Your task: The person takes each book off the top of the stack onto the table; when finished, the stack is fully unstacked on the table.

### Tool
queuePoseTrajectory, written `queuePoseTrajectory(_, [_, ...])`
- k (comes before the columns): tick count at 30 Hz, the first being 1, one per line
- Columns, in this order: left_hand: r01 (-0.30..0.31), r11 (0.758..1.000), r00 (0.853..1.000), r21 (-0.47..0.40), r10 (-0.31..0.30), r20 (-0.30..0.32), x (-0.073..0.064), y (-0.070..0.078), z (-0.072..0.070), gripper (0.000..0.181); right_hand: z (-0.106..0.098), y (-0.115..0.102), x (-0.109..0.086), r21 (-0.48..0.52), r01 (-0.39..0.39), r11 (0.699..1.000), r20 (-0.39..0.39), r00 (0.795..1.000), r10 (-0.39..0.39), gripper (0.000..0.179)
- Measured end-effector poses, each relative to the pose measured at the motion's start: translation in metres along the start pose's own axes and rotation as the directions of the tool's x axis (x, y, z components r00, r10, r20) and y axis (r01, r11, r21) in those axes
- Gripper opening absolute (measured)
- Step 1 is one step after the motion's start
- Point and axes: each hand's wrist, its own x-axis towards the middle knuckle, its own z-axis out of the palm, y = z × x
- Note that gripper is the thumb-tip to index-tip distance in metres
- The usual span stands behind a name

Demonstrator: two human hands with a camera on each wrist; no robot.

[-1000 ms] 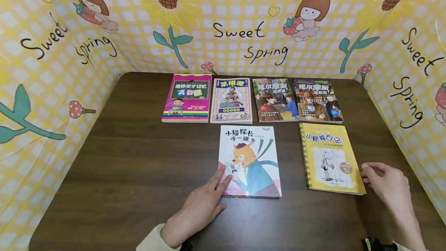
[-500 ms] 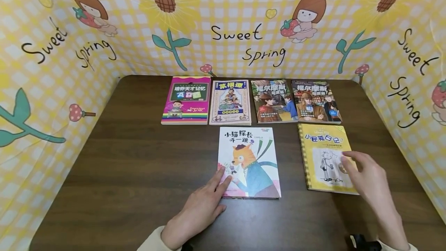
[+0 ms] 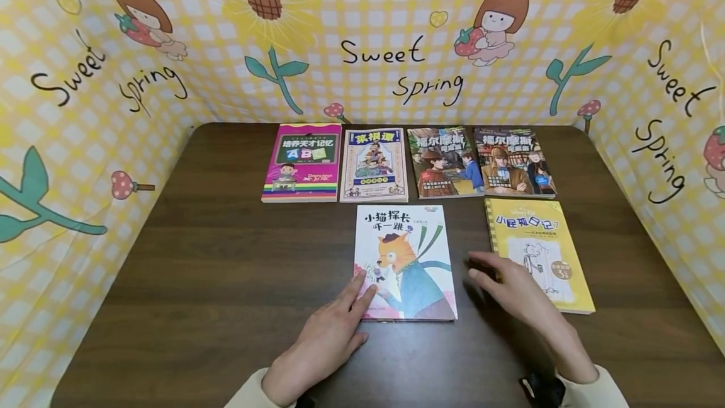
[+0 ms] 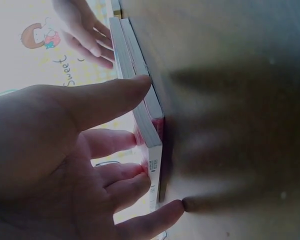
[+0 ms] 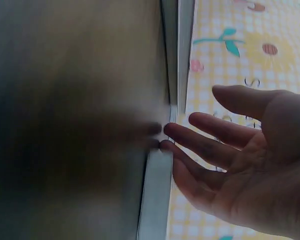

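My left hand (image 3: 323,335) lies at the lower left corner of a picture book (image 3: 416,269) with an orange cat on its white cover. Index and middle fingertips rest on that cover, and the thumb is spread near the bottom edge. In the left wrist view, the book's side (image 4: 151,131) shows two page layers, one over the other. My right hand (image 3: 518,288) holds nothing. It hovers with loosely bent fingers between the cat book and a yellow diary-style book (image 3: 566,247), covering part of the yellow book's lower left. The right wrist view shows its palm (image 5: 270,160) and spread fingers.
Along the table's back edge lie a pink ABC book (image 3: 300,165), a cream book (image 3: 374,165) and two detective books (image 3: 450,162), side by side. The brown wooden table (image 3: 226,257) is enclosed by a yellow checked cloth (image 3: 396,5) behind and at both sides.
My right hand has moved left from the yellow book's right edge, across its cover, to the gap beside the cat book. The left hand and all the books have stayed in place.
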Motion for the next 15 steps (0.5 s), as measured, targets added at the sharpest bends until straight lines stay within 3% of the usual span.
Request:
queuePoseTrajectory(7, [-0.001, 1.0, 1.0, 0.0, 0.001, -0.009, 0.0, 0.0, 0.0, 0.071, 0.015, -0.011, 0.007, 0.056, 0.046, 0.997, 0.083, 0.995, -0.051, 0.044])
queuePoseTrajectory(15, [0.005, 1.0, 1.0, -0.004, -0.005, 0.012, 0.0, 0.001, -0.001, 0.071, 0.019, -0.016, 0.008, 0.104, 0.036, 0.994, 0.093, 0.995, -0.046, 0.041])
